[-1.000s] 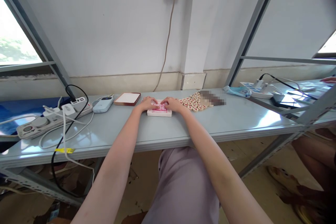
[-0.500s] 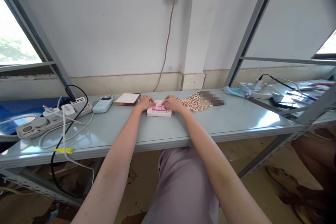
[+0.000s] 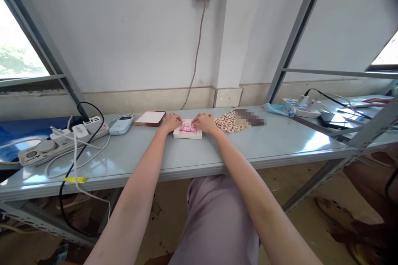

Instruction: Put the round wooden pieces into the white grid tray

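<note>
A white, shallow box-like block (image 3: 188, 135) with a pink grid (image 3: 188, 127) on its top lies flat on the grey table. My left hand (image 3: 171, 123) is closed at its left edge, with thumb and forefinger bent over the top beside the grid. From the right, my right hand (image 3: 204, 123) grips the block too, its fingertips bent down at the grid's right side. Whether the grid is a loose sheet is too small to tell. Just right of my right hand lie many round wooden Chinese chess pieces (image 3: 229, 124), partly blurred out.
A flat box (image 3: 150, 118) with a white inner face and brown rim lies left of my hands. Further left are a light-blue power bank (image 3: 121, 125) and a power strip (image 3: 62, 142) with cables. A blue plastic packet (image 3: 280, 109) lies right. Metal shelf posts frame the table.
The view shifts very slightly. Both hands stay at the white block with almost no visible movement.
</note>
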`<state>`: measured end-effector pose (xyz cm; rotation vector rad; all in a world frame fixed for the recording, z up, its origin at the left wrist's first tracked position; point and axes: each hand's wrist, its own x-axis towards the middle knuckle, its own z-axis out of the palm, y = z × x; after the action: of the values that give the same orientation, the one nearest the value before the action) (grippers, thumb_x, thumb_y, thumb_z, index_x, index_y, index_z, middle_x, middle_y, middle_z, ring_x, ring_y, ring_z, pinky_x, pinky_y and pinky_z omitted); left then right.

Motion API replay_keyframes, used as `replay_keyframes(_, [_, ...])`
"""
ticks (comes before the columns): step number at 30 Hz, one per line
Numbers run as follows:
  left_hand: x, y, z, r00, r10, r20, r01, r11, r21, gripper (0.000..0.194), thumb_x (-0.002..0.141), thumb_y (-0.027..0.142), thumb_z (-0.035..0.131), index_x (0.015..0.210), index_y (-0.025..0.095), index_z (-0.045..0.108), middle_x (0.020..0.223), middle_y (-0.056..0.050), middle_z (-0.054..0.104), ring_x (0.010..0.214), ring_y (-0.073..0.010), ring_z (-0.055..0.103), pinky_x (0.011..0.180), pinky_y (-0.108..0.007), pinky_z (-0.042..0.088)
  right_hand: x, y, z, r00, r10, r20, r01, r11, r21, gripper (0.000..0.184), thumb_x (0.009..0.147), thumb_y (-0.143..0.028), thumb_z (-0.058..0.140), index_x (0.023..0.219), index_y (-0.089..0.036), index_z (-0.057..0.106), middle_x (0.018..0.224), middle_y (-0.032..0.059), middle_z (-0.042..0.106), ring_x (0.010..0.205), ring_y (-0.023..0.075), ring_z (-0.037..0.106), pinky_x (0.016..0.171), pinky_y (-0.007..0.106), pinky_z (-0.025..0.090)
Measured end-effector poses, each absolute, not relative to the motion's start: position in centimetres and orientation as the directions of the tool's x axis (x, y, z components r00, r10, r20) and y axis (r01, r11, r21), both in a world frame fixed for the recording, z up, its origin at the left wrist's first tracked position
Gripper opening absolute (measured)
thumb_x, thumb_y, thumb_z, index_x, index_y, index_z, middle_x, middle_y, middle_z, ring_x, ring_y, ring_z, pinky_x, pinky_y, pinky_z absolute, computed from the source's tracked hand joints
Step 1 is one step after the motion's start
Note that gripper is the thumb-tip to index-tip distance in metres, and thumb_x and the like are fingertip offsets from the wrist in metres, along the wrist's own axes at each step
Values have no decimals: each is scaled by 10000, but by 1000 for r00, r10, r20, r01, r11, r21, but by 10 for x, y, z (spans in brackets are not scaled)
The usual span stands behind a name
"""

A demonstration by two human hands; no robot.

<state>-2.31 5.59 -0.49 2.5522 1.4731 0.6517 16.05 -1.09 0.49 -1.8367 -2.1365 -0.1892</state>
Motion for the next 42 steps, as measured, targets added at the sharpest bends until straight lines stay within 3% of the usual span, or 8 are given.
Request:
replay_keyframes(4, [-24, 61, -9, 440, 828, 349, 714, -558, 424, 223, 770, 308, 498, 952, 212, 585, 1091, -56, 587, 1057, -213, 503, 900, -323, 391, 169, -19, 13, 222, 846, 484, 972, -157, -173, 376, 881, -259, 324, 1023, -188, 664, 1101, 154, 586, 1062, 309, 451, 885, 468, 245])
replay_keyframes(7, [-24, 63, -10, 393, 850, 351, 673, -526, 519, 336, 775, 304, 508, 1099, 214, 509, 1179, -55, 555, 1052, -196, 517, 871, -302, 416, 181, -22, 17, 399, 791, 464, 917, -332, -224, 369, 866, -248, 342, 1042, -141, 647, 1065, 199, 592, 1060, 338, 459, 877, 494, 232])
replay_keyframes(12, [-25, 57, -5, 363, 883, 296, 737, -467, 489, 282, 793, 297, 488, 1030, 188, 594, 1134, -74, 593, 1047, -210, 525, 883, -308, 408, 189, -22, 16, 419, 863, 281, 908, -399, -127, 334, 755, -281, 535, 1033, -127, 636, 1037, 188, 615, 1071, 365, 464, 890, 530, 206])
replay_keyframes(23, [-26, 57, -4, 289, 916, 277, 790, -392, 472, 220, 765, 258, 491, 877, 185, 666, 1045, -71, 655, 956, -220, 578, 800, -298, 436, 188, -30, 16, 422, 846, 326, 904, -422, -76, 306, 776, -220, 514, 1040, -113, 625, 1068, 192, 606, 1105, 359, 445, 897, 526, 233])
replay_keyframes(27, [-24, 61, -8, 338, 895, 290, 740, -443, 506, 217, 764, 250, 494, 866, 169, 668, 1003, -76, 669, 938, -209, 585, 802, -284, 440, 186, -26, 21, 396, 831, 391, 916, -328, -231, 273, 761, -350, 570, 939, -162, 656, 1010, 148, 631, 1055, 332, 482, 885, 487, 250])
replay_keyframes(31, [-16, 60, -8, 456, 845, 279, 640, -530, 557, 248, 776, 266, 481, 885, 142, 666, 981, -89, 675, 907, -201, 594, 818, -287, 441, 173, -22, 25, 177, 902, 393, 921, -11, -390, 248, 765, -428, 563, 901, -244, 658, 892, 41, 660, 888, 223, 562, 839, 394, 299])
replay_keyframes(36, [-11, 55, -4, 548, 799, 245, 580, -575, 577, 298, 765, 325, 470, 878, 142, 676, 957, -84, 678, 914, -216, 583, 838, -310, 427, 153, -21, 14, -209, 919, 333, 917, 302, -259, 239, 771, -424, 573, 913, -248, 652, 828, 5, 668, 788, 166, 576, 798, 321, 309])
replay_keyframes(42, [-12, 57, -5, 615, 763, 200, 525, -585, 618, 375, 770, 391, 430, 917, 138, 665, 987, -74, 663, 922, -218, 574, 829, -310, 421, 147, -24, 9, -257, 895, 365, 924, 339, -180, 235, 803, -380, 547, 980, -247, 626, 875, 12, 682, 823, 175, 585, 804, 326, 296])
